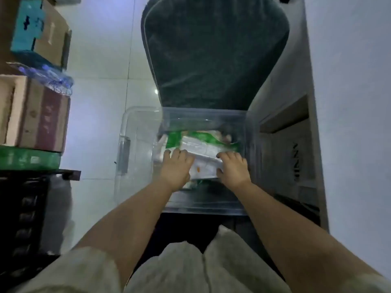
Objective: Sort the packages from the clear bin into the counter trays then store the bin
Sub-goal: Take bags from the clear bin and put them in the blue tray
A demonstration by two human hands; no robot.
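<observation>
A clear plastic bin (250, 157) stands on the seat of a dark chair (213, 53) below me. Inside lie several white and green packages (203, 144), partly hidden by my hands. My left hand (176, 168) grips the left end of the top white package (206, 167). My right hand (232, 168) grips its right end, fingers curled over the edge. The bin's clear lid (135, 144) hangs down at the bin's left side.
Stacked cardboard boxes (40, 117) and a green box (29, 158) stand at the left above a black crate (27, 212). A white cabinet (296, 115) with open shelves rises at the right. Pale tiled floor (101, 81) lies between the boxes and the chair.
</observation>
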